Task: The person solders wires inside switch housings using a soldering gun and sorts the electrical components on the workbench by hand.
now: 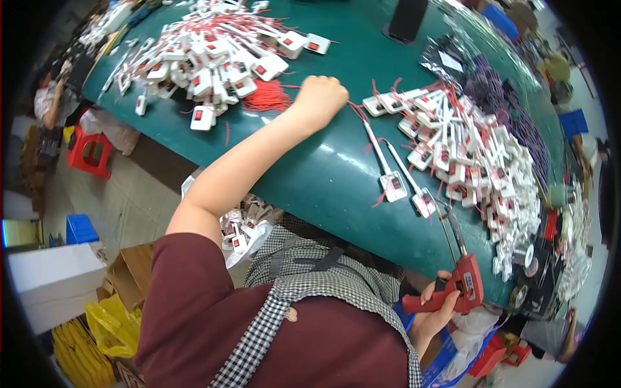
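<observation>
My left hand [321, 103] is a closed fist over the far middle of the green table [310, 194]. Thin red wires show at its right edge, beside the handle of a white plastic piece [392, 185]; what the fingers hold is hidden. Low on the right, my right hand [437, 306] grips a red soldering gun [467, 284]. Its long tip slants up to the square end of a second white piece [424, 202]; whether it touches, I cannot tell. A bundle of cut red wires [266, 97] lies left of my left wrist.
Two heaps of similar white pieces flank the work, one far left [213, 58] and one right [491, 174]. Dark purple cable bundles [491, 90] lie behind the right heap. A black phone-like slab [407, 21] stands at the back. Below the table edge hangs a white bag [257, 242] of pieces.
</observation>
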Available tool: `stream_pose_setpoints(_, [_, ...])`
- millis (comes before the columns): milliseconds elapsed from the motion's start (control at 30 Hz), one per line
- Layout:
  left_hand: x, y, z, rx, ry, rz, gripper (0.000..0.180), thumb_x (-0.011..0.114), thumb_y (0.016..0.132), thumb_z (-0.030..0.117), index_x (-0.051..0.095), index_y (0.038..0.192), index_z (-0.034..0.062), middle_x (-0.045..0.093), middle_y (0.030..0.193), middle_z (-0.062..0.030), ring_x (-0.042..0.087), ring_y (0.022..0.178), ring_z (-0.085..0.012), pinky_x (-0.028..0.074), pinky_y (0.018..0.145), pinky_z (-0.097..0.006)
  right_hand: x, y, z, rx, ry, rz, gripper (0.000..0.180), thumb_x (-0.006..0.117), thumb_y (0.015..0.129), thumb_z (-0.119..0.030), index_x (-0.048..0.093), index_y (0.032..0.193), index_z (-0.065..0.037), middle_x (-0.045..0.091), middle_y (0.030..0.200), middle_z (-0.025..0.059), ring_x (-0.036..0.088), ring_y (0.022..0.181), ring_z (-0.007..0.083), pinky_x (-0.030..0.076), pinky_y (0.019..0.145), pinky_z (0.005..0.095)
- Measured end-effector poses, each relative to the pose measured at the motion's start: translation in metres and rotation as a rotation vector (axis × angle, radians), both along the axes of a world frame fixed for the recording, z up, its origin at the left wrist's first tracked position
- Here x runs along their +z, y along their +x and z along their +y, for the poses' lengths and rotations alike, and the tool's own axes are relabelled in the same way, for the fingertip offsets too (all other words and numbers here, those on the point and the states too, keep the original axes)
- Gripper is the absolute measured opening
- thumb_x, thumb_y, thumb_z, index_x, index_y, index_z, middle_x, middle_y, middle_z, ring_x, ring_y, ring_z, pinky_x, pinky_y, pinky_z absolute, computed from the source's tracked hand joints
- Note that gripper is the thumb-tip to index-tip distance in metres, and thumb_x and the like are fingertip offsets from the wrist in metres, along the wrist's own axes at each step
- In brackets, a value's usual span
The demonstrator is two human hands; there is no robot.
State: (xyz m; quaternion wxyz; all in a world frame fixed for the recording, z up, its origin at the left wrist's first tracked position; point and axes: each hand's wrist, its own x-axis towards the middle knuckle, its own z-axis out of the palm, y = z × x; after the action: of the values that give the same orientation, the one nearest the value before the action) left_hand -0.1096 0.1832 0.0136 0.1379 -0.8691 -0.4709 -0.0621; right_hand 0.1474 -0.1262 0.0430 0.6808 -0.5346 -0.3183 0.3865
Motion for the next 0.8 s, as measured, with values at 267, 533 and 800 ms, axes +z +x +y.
stream_pose_setpoints(267, [0.025, -0.036, 0.020, 0.028, 0.180, -0.076, 0.005, 0.060, 0.060, 0.004, 0.059, 0.065, 0.0071, 0.061, 0.065, -0.0065, 0.063, 0.065, -0.0207, 0.048, 0.053, -0.033, 0.005, -0.008, 0.000, -0.061, -0.066, 0.054, 0.049, 0.048, 0.089, -0.036, 0.035, 0.119, 0.001, 0.051, 0.102, 0.0139, 0.046, 0.054, 0.0102, 0.035, 0.042, 0.0193])
stream_pose_setpoints(533, [0.136, -0.182, 0.011, 0.471, 0.520, -0.502, 0.015, 0.058, 0.077, 0.020, 0.055, 0.082, 0.0058, 0.061, 0.083, -0.0145, 0.058, 0.078, -0.0337, 0.045, 0.066, -0.042, 0.008, -0.012, 0.012, -0.063, -0.082, 0.024, 0.043, 0.042, 0.093, -0.034, 0.035, 0.121, -0.002, 0.052, 0.106, 0.0096, 0.044, 0.055, 0.0069, 0.034, 0.044, 0.0187])
stream_pose_setpoints(800, [0.125, -0.317, 0.088, 0.615, 0.100, -0.460, 0.041, 0.061, 0.075, 0.042, 0.065, 0.089, 0.0038, 0.064, 0.084, -0.0166, 0.062, 0.080, -0.0281, 0.047, 0.073, -0.038, 0.012, -0.029, 0.025, -0.053, -0.102, 0.049, 0.042, 0.042, 0.093, -0.032, 0.035, 0.122, -0.002, 0.052, 0.104, 0.0093, 0.045, 0.055, 0.0065, 0.034, 0.044, 0.0182])
